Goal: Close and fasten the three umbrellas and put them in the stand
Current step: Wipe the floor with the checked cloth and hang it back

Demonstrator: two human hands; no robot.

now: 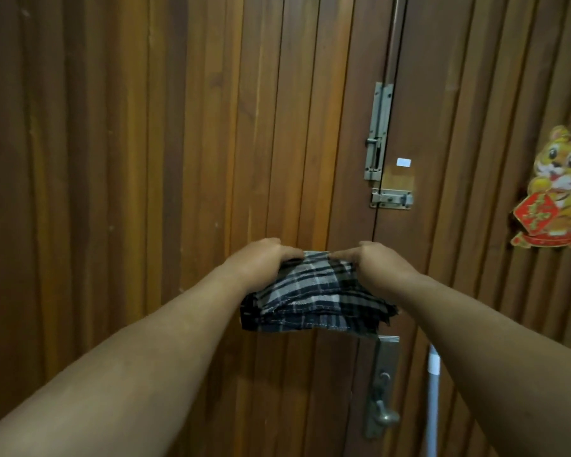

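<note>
Umbrella [314, 298], plaid and bunched, hangs before the door [178, 159], just above its handle [381, 413]. Left hand [261, 263] and right hand [373, 262] each clench its folds. Loose pleats could spring open if either grip slackens before fastening.

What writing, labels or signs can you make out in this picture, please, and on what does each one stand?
Tiger decoration on the wooden door: its red diamond sign carries gold characters, too blurred to read.
Small white sticker near the upper bolt latch: too small to tell whether anything is printed on it.
Plaid umbrella, held by the left hand and right hand: no text visible.
Nothing else is legible.
</note>
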